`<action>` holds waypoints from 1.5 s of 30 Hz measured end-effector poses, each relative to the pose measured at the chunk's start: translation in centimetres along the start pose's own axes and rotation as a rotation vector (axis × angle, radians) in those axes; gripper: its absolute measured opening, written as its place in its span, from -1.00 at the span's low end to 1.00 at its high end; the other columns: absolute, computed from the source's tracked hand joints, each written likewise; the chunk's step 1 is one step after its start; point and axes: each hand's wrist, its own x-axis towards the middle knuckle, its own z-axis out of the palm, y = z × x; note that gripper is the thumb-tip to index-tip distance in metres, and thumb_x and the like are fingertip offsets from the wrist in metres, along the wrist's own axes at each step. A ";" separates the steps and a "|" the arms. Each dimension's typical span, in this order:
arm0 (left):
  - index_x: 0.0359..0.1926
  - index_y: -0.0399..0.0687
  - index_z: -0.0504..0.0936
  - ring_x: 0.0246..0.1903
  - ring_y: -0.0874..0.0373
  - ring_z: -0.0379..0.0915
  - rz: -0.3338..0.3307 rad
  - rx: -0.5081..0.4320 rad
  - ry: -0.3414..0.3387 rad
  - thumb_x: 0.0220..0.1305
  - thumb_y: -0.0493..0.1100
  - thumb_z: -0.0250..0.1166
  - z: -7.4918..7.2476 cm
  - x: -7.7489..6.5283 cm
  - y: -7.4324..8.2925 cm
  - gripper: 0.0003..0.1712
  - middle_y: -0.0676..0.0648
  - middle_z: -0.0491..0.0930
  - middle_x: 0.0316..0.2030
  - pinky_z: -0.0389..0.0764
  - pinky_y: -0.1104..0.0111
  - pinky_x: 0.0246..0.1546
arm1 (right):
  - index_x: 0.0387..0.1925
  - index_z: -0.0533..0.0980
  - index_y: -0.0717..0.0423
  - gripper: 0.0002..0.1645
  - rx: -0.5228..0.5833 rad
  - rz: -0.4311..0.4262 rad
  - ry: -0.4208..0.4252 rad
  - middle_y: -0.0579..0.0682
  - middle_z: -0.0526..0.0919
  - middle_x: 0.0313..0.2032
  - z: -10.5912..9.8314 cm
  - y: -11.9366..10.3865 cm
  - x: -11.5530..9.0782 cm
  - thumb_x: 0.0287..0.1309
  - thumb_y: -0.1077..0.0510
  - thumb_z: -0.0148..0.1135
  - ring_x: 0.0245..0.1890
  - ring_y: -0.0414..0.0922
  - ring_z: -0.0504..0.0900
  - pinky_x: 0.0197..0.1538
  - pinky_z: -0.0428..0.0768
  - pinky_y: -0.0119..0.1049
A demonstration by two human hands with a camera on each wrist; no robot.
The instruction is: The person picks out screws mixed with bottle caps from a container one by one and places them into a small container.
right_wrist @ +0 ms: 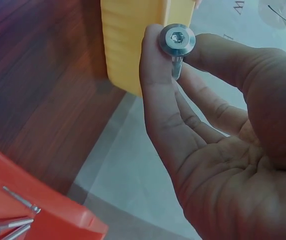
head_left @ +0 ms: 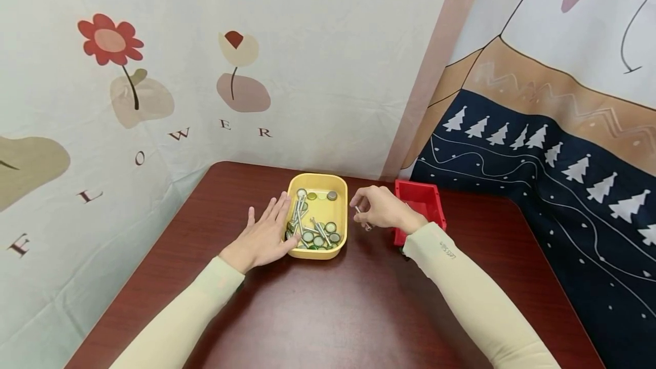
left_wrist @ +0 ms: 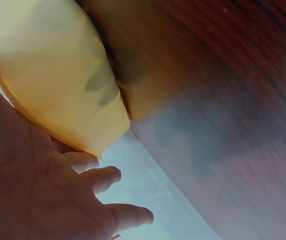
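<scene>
While the left hand (head_left: 265, 236) lies against the left side of the yellow tray (head_left: 343, 209) with its fingers straight and spread, its thumb reaches over the rim near the close left corner. The right hand (head_left: 384, 208) pinches a bolt (right_wrist: 177, 41) between thumb and index finger, in the gap between the yellow tray and the red bin (head_left: 434, 195). Seen from the right wrist, the bolt's round, flat head faces the camera, a hex socket at its centre, with a length of shank showing below it; the other fingers are bent behind.

Inside the yellow tray, loose bolts (head_left: 299, 215) lie mostly along the left side and across the nearer half, overlapping one another. Bottle caps (head_left: 308, 237) gather at the near end, and a few more sit toward the far end, among them a dark grey one on the right. The red bin stands to the right of the yellow tray, partly hidden behind the right forearm, and holds several metal bolts (right_wrist: 11, 225).

Both containers rest on the dark red-brown worktop (head_left: 318, 306). Pale sleeves (head_left: 187, 312) cover the forearms. Behind hangs a light cloth (head_left: 328, 61) printed with flowers and letters; to the right, a dark blue panel (head_left: 538, 187) carries white trees.
</scene>
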 end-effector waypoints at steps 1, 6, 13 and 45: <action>0.93 -0.20 -0.10 0.92 -0.33 -0.13 0.001 0.001 0.001 0.72 0.33 0.17 0.0 0.0 0.0 0.16 -0.18 -0.23 0.94 -0.09 -0.70 0.70 | 0.21 0.75 0.16 -0.62 0.011 0.005 0.002 0.01 0.87 -0.24 -0.1 0.1 -0.1 0.44 0.27 0.62 -0.44 -0.15 0.85 -0.15 0.88 -0.27; 0.93 -0.20 -0.10 0.92 -0.32 -0.16 0.003 0.002 0.001 0.71 0.34 0.17 0.1 0.0 0.0 0.17 -0.18 -0.24 0.94 -0.10 -0.70 0.70 | 0.21 0.75 0.12 -0.63 0.063 0.022 0.008 0.03 0.88 -0.20 -0.6 0.7 -0.6 0.45 0.26 0.61 -0.40 -0.11 0.87 -0.14 0.89 -0.22; 0.93 -0.20 -0.11 0.92 -0.32 -0.17 0.000 -0.001 -0.001 0.72 0.33 0.17 0.1 0.0 -0.1 0.16 -0.18 -0.25 0.94 -0.11 -0.69 0.71 | 0.24 0.75 0.16 -0.62 0.125 0.038 0.016 0.09 0.86 -0.19 -1.4 1.6 -1.1 0.46 0.28 0.59 -0.40 -0.06 0.88 -0.13 0.93 -0.15; 0.93 -0.18 -0.14 0.93 -0.30 -0.17 -0.004 -0.015 -0.005 0.71 0.34 0.17 0.4 0.0 -0.2 0.18 -0.15 -0.27 0.95 -0.14 -0.68 0.72 | 0.30 0.72 0.21 -0.62 0.118 0.093 0.103 0.25 0.86 -0.09 -4.5 4.8 -2.9 0.57 0.24 0.50 -0.35 -0.08 0.93 -0.15 0.94 0.04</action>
